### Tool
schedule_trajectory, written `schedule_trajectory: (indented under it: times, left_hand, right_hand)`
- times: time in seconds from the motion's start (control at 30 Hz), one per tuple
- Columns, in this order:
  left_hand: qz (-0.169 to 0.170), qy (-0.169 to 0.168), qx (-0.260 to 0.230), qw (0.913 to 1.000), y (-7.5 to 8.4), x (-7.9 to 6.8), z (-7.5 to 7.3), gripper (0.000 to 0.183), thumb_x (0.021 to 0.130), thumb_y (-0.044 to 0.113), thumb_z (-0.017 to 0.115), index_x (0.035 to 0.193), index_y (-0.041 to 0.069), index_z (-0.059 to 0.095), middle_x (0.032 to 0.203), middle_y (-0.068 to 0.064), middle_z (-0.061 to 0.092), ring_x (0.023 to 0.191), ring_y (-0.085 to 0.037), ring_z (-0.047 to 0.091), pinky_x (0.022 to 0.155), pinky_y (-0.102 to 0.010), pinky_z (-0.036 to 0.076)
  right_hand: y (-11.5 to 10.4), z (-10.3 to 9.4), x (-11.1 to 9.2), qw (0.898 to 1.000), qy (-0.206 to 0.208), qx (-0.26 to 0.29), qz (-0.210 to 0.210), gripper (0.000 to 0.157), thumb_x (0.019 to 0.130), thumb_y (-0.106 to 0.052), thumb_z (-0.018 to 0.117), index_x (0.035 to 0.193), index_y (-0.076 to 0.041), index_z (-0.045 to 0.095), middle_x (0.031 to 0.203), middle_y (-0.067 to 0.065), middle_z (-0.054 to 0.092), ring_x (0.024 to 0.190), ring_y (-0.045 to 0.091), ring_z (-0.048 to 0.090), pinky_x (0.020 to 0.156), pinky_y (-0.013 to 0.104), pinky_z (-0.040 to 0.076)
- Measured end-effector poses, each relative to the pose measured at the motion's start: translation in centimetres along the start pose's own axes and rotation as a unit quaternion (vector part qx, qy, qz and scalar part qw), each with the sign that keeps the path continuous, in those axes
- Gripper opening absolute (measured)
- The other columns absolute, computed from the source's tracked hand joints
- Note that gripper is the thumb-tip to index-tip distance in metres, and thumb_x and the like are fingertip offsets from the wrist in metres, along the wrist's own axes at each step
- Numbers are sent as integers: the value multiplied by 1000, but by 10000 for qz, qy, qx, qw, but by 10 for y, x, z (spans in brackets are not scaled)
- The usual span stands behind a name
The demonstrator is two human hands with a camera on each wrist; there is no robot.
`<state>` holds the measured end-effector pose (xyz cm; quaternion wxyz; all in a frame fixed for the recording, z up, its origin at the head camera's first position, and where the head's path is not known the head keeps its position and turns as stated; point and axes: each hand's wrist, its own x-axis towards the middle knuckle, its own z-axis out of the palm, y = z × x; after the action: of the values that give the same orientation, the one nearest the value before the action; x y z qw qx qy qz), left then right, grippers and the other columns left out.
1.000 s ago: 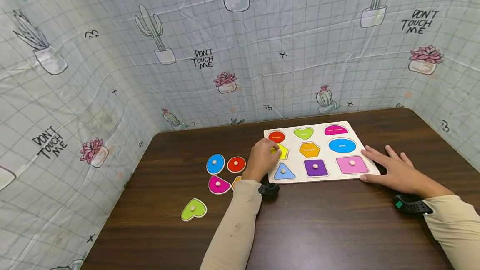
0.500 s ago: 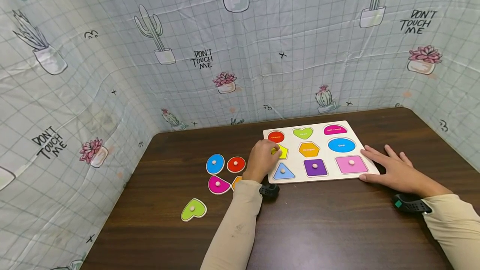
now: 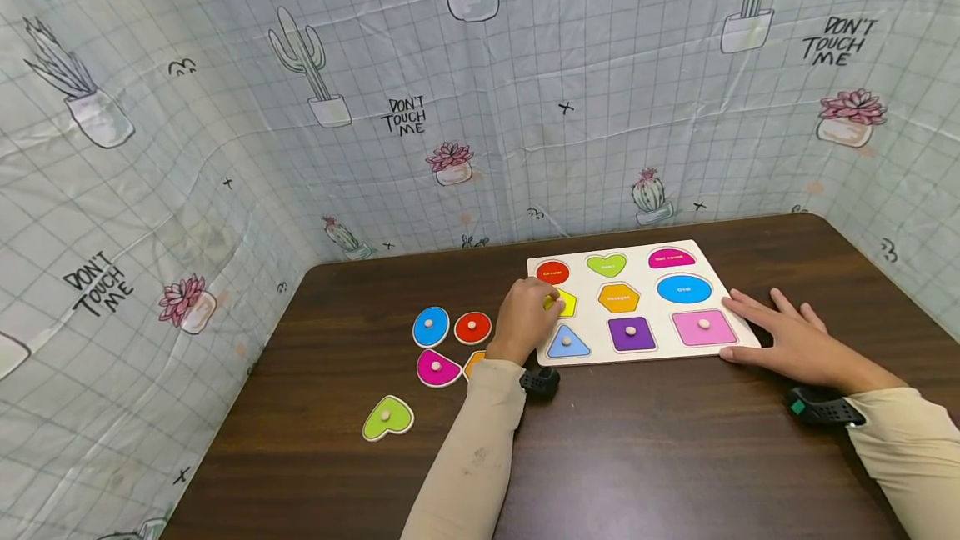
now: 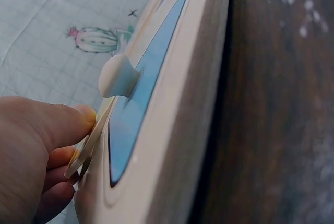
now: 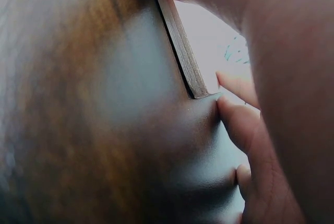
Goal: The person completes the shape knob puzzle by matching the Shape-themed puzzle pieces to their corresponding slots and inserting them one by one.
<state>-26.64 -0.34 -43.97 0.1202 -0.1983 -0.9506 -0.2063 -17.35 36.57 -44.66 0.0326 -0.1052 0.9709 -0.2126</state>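
Observation:
A white wooden shape puzzle board lies on the table. My left hand is at its left side, thumb and fingers pinching a thin yellow puzzle piece that stands tilted against the board in the left wrist view; its full outline is hidden. Beside it sits a light-blue triangle piece with a round knob, flat in the board. My right hand lies at the board's near right corner with fingers spread and fairly straight, thumb by the front edge and fingertips by the right edge.
Left of the left forearm lie knobbed pieces: a blue oval, a red circle, a magenta half round, a partly hidden orange piece and a green heart. Purple and pink knobbed pieces sit in the board.

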Motion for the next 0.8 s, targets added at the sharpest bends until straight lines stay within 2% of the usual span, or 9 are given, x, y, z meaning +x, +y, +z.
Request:
schedule_trajectory:
  times: [0.33,0.8]
  left_hand:
    - [-6,-24,201,9998,-1,0,0,15,93,26,73,101,15,80,100,-1,67,92,-16,57,83,-25,51]
    - [-16,-53,160,9999,-1,0,-1,15,93,25,72,99,13,80,105,-2,65,94,-16,55,85,-25,51]
  right_hand:
    - [0,0,1,9999,4,106,-35,93,87,-54,70,156,-6,31,161,24,22,140,64,4,103,79,-4]
    - [1,0,1,10000,-24,53,-79,91,90,-53,68,157,-6,28,161,25,20,140,65,1,103,79,-5]
